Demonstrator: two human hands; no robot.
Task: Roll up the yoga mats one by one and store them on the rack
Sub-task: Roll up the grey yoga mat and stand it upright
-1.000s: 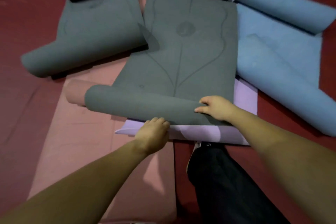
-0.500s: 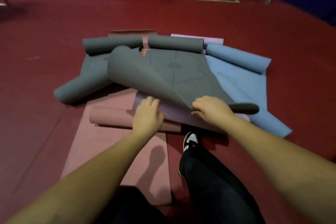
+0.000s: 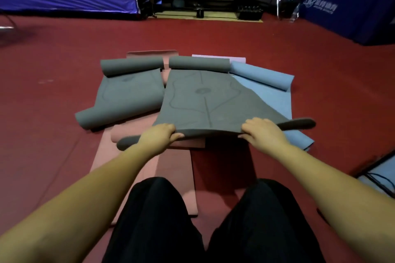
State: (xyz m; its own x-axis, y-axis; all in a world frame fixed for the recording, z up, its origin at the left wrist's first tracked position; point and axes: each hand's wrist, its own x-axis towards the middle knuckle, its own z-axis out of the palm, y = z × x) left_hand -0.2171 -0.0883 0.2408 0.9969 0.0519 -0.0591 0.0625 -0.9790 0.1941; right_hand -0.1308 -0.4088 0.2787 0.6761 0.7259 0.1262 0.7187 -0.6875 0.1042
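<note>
Both hands, left hand (image 3: 159,137) and right hand (image 3: 262,132), grip the lifted near edge of the dark grey foam yoga mat (image 3: 205,100) atop the pile; its floppy corners may fold, skewing the roll.

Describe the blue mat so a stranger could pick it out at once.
On the red floor lies a pile of yoga mats. The blue mat is at its right edge, partly under the grey mat that both hands hold. It is the only blue one, with its far end curled into a roll.
</note>
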